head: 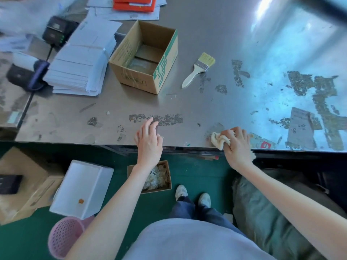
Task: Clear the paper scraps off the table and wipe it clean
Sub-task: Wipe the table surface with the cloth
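Cloth (220, 140) is bunched in my right hand (237, 147), my fingers curled round it, and it presses on the near edge of the table (206, 30). My left hand (149, 141) grasps nothing. Its fingers are loose and slightly spread, and the tips rest on the table at a dark strip of stuck residue (165, 119). My two hands are well apart.

I count one small white paper scrap (107, 112) on the table, beyond and to the left of my left hand. One torn paper label (300, 126) is stuck flat to the right of the cloth. One brush (199, 69) lies further back, beside one open cardboard box (144, 59). On the floor below my left wrist, one small box (157, 177) holds crumpled scraps.
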### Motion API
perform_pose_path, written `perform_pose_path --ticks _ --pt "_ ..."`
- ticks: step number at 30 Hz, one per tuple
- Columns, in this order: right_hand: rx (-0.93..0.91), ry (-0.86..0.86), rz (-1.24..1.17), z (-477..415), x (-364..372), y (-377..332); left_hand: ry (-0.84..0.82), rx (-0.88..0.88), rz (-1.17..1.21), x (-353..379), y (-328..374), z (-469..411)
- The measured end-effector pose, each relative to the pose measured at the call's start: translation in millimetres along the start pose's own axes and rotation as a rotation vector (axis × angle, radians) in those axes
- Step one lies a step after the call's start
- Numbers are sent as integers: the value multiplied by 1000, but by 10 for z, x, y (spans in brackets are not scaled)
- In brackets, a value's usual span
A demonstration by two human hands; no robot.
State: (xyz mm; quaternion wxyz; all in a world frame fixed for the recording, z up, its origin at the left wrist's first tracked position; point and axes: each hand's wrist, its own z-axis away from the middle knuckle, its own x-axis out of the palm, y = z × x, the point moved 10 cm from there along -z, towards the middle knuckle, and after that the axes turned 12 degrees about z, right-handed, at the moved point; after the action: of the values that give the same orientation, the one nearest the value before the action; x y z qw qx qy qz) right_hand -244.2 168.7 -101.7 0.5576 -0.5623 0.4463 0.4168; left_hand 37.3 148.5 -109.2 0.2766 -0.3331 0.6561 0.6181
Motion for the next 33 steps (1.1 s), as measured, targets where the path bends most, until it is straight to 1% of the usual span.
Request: perform_pose_path --ticks 2,3,5,9,11,13,15,17,20,23,25,27,29,31,33 --pt "120 12 -5 -65 57 -70 -1 -6 -10 17 -15 3" --pt "130 12 1 -103 92 -166 0 -12 -12 24 -23 5" --pt "69 -8 32 -154 171 -424 -1 -18 -9 28 -31 9" --pt "-153 -31 61 -85 255 -844 -3 -20 -13 17 -21 -5" --pt "-227 -39 50 -41 238 -848 0 -25 -4 6 -19 2" --pt "-230 -35 38 -41 183 -704 0 -25 -6 -1 -6 4" --pt "-167 -8 21 -75 111 -475 -2 -38 -32 -3 12 -9" --pt "-56 38 6 -137 30 -171 0 -71 -55 -4 27 -42" --pt "180 110 16 -240 -88 428 -6 -101 -70 -23 58 -104" --pt "410 166 4 -324 -211 924 -6 -77 -42 -50 130 -172" --pt "514 179 23 -381 -238 1034 8 -57 -4 -81 183 -219" --pt "568 169 63 -449 -234 991 38 -38 45 -135 239 -290" --pt "498 146 62 -540 -183 768 89 -16 84 -230 301 -373" --pt "318 102 35 -626 -80 371 148 9 122 -342 377 -471" --pt "92 43 28 -649 64 -142 213 28 139 -456 452 -592"
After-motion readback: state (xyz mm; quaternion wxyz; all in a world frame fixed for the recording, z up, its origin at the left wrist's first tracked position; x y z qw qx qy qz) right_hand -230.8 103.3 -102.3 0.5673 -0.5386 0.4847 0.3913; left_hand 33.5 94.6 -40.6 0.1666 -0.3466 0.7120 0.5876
